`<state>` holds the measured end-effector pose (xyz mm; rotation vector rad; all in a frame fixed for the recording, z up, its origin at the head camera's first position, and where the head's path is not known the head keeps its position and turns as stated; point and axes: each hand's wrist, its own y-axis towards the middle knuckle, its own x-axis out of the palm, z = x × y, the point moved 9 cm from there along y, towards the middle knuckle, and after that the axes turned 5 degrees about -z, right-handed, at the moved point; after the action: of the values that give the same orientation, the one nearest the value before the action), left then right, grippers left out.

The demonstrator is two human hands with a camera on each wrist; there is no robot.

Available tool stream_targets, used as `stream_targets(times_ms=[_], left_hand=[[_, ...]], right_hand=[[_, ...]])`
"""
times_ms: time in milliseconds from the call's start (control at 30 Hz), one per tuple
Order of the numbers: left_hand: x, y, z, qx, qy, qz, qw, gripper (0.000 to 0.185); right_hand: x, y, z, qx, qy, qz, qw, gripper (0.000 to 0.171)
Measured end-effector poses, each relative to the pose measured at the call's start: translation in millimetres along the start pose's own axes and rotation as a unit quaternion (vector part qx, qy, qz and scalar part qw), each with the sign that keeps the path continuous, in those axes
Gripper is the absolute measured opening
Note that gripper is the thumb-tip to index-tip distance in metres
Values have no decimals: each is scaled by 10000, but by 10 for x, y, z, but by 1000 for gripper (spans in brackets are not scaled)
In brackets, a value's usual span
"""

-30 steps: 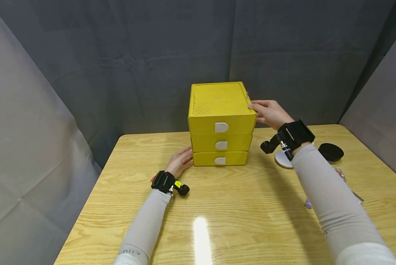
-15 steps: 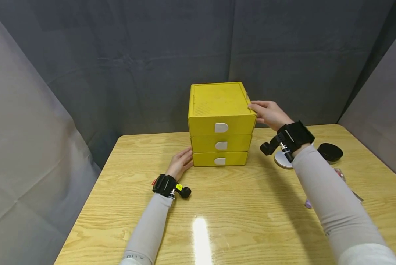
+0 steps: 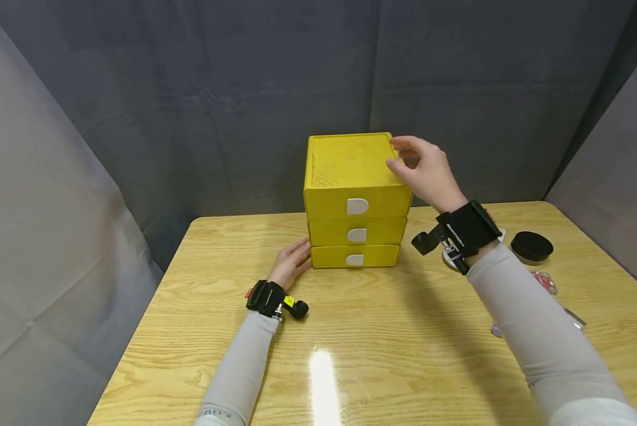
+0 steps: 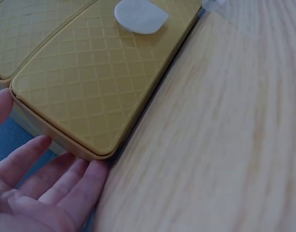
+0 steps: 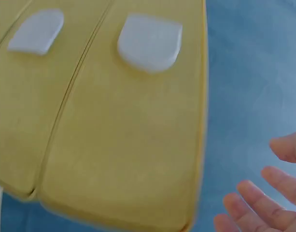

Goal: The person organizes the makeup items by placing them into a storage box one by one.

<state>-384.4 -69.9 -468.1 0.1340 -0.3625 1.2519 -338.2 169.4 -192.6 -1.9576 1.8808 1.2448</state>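
Note:
A yellow drawer box (image 3: 352,163) with three closed drawers stands at the back of the table. Each drawer front carries a white rounded tab, such as the top tab (image 3: 357,206). My left hand (image 3: 290,264) rests by the box's lower left side; in the left wrist view its fingertips touch the edge of the bottom drawer (image 4: 90,92). Above the upper right edge of the box is my right hand (image 3: 427,171), its fingers loosely curved with nothing between them. The right wrist view shows its fingers (image 5: 254,193) apart from the yellow front.
On the right of the wooden table (image 3: 382,355) lie a black round lid (image 3: 532,247), a partly hidden white round item (image 3: 448,258), a small red-patterned packet (image 3: 545,281) and a purple item (image 3: 496,330). A dark grey curtain (image 3: 233,118) hangs behind the table.
My right hand has let go of the box's right upper edge and risen up and to the left over its top. The left hand and the box stay nearly the same.

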Motion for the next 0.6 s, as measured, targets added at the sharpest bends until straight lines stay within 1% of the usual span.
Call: stream_targets(times_ms=[67, 133, 267, 433, 600], left_hand=[[2, 0, 3, 14, 15, 9, 10000, 48], [0, -4, 1, -5, 34, 35, 10000, 49], [10, -19, 4, -36, 92, 47, 9999, 50], [35, -18, 16, 9, 130, -25, 9999, 51], [38, -11, 17, 15, 122, -19, 9999, 50]], right_hand=[[89, -37, -189, -356, -299, -49, 9989, 39], [210, -85, -342, -634, -653, -205, 9956, 36], [467, -170, -514, -1011, -1288, -582, 9848, 32], [712, -228, -546, -1266, -1829, -864, 9711, 30], [865, -262, -497, -1412, -2218, -901, 9606, 30]])
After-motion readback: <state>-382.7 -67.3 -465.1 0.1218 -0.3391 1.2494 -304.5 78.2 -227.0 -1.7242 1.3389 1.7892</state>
